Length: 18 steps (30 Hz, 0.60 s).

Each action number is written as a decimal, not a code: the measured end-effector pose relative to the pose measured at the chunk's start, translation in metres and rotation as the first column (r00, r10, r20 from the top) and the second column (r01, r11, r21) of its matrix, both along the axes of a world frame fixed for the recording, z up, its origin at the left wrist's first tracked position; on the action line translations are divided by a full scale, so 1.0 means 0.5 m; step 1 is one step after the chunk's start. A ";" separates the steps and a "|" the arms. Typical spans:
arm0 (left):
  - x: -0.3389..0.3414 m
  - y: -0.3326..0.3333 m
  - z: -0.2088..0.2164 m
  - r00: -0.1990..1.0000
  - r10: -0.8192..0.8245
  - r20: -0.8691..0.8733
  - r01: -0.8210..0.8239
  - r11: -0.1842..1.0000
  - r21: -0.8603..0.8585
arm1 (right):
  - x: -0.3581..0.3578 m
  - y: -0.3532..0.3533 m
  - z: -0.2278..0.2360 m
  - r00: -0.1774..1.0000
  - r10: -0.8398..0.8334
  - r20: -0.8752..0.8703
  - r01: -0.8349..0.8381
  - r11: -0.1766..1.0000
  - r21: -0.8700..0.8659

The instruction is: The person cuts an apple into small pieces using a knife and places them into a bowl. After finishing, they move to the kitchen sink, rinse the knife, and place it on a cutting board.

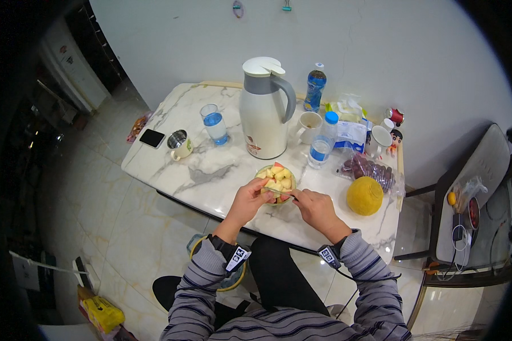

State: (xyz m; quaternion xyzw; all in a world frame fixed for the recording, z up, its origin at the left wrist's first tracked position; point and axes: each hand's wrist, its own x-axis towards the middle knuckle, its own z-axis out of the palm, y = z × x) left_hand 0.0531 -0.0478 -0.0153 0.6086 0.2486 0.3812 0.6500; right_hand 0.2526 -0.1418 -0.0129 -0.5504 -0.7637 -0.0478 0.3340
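Observation:
A small glass bowl (290, 184) filled with cut fruit pieces sits near the front edge of the white marble table (199, 170). My left hand (249, 200) grips the bowl's near left side. My right hand (314, 207) is closed on a thin utensil (287, 195) whose tip reaches into the fruit; its kind is too small to tell. Both forearms wear grey striped sleeves and wrist bands.
A large white jug (264, 111), a glass of water (214, 123), two water bottles (322, 141), mugs (308, 126), a metal cup (179, 143), a phone (152, 137), bagged grapes (368, 169) and a yellow round fruit (364, 195) stand on the table. A chair (475, 193) is at the right.

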 end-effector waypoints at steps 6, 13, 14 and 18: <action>-0.021 0.014 -0.008 0.943 -0.179 0.282 0.309 0.784 -0.539 | -0.002 0.003 0.001 1.000 0.014 -0.021 -0.014 1.000 0.021; 0.004 -0.003 -0.016 0.999 -0.031 -0.007 0.028 0.954 -0.298 | -0.004 0.013 -0.005 1.000 -0.029 0.006 0.029 1.000 0.008; 0.010 -0.007 -0.016 1.000 -0.005 0.011 0.008 0.953 -0.303 | -0.004 0.013 -0.006 0.999 -0.042 0.012 0.042 0.999 0.003; 0.031 -0.026 -0.019 0.983 0.135 0.122 -0.071 0.902 -0.425 | -0.013 0.015 -0.010 0.995 -0.087 0.058 0.086 0.996 0.017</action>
